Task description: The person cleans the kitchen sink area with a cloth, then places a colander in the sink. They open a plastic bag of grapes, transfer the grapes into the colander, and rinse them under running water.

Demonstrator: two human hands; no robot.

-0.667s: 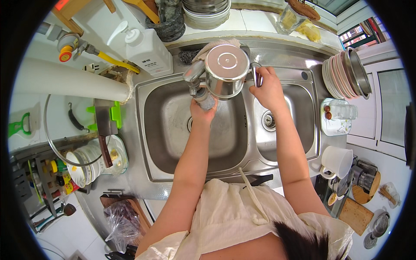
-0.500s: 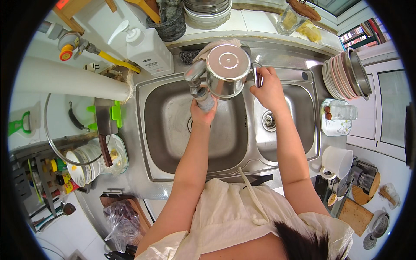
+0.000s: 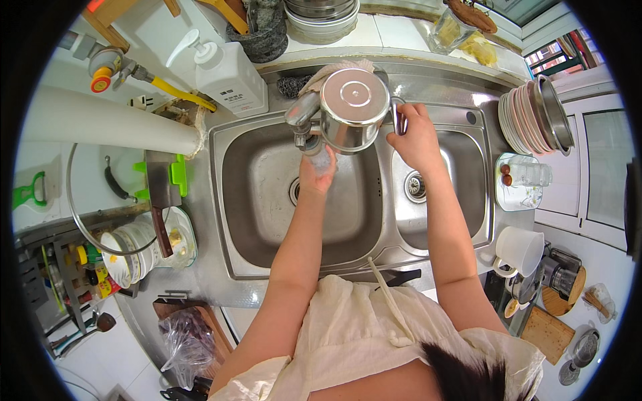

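1 pot point(image 3: 354, 110) in 1 right hand point(image 3: 417, 140), 1 left hand point(image 3: 317, 177), 2 basins point(image 3: 257, 200)

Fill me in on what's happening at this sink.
A person stands at a double sink. Their right hand grips the handle of a shiny metal pot, its base turned toward the camera. Their left hand is just below the faucet, over the larger basin, in what looks like running water; whether it holds anything is hard to tell.
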